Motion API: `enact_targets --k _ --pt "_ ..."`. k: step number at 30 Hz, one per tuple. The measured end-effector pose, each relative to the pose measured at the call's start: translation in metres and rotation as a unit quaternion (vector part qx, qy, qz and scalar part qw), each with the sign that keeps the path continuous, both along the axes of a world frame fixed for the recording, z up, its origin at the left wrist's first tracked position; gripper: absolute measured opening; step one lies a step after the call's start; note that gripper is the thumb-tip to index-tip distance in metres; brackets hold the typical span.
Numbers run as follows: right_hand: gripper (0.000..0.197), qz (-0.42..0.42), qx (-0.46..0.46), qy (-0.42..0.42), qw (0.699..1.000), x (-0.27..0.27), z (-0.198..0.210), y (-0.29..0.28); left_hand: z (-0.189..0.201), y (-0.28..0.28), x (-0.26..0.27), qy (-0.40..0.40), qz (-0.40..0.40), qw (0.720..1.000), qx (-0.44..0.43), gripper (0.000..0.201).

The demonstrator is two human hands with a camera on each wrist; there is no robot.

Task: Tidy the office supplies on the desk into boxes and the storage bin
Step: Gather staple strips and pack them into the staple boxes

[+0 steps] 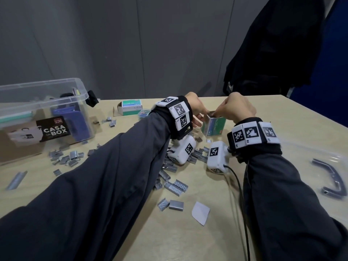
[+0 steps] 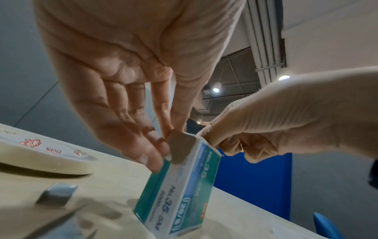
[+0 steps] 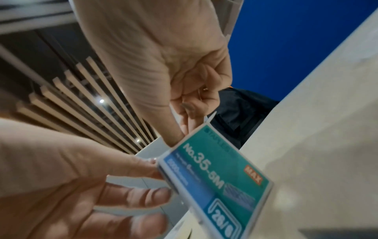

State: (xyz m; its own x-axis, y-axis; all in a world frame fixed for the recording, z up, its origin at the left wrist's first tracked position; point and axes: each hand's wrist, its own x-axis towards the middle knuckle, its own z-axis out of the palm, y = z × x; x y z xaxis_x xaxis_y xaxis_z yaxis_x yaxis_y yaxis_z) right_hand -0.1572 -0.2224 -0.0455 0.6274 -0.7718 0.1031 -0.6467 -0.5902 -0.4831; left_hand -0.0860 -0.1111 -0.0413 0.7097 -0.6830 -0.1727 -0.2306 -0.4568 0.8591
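A green staple box (image 1: 213, 126) stands on end on the desk, its top open. My left hand (image 1: 200, 114) steadies it from the left: thumb and forefinger pinch the grey side flap (image 2: 180, 145), and the other fingers (image 2: 151, 161) lie against the box (image 2: 180, 186). From the right, my right hand (image 1: 216, 112) pinches the top flap (image 3: 209, 118) between thumb and curled forefinger. The box (image 3: 216, 174) reads "No.35-5M". Loose staple strips (image 1: 169, 178) lie scattered on the desk in front. The clear storage bin (image 1: 43, 87) stands at the far left.
A second staple box (image 1: 130, 107) lies open behind. The bin's clear lid (image 1: 320, 144) with a dark handle sits at the right edge. A tape roll (image 2: 40, 155) and a white paper scrap (image 1: 200, 212) lie on the desk. A dark jacket (image 1: 273, 44) hangs behind.
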Motion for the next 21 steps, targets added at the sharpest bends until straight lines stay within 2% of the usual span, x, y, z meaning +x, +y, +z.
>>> enact_targets --k 5,10,14,17,21 --pt "0.034 0.01 -0.083 0.045 0.995 0.004 0.008 0.004 0.001 -0.002 -0.001 0.003 -0.003 1.0 0.017 0.009" --pt "0.027 0.025 -0.163 0.107 0.981 0.003 0.014 0.011 0.0 -0.003 0.002 0.004 -0.004 1.0 0.018 0.028" --pt "0.037 0.041 -0.221 0.153 0.962 0.003 0.016 0.018 -0.002 -0.005 0.001 0.013 -0.005 1.0 0.017 0.036" --pt "0.042 0.055 -0.225 0.172 0.957 0.002 0.015 0.018 -0.002 -0.004 -0.001 0.005 -0.007 1.0 0.014 0.037" --pt "0.037 0.067 -0.199 0.176 0.962 -0.004 0.013 0.014 0.005 0.007 0.002 -0.016 -0.012 1.0 0.021 0.036"
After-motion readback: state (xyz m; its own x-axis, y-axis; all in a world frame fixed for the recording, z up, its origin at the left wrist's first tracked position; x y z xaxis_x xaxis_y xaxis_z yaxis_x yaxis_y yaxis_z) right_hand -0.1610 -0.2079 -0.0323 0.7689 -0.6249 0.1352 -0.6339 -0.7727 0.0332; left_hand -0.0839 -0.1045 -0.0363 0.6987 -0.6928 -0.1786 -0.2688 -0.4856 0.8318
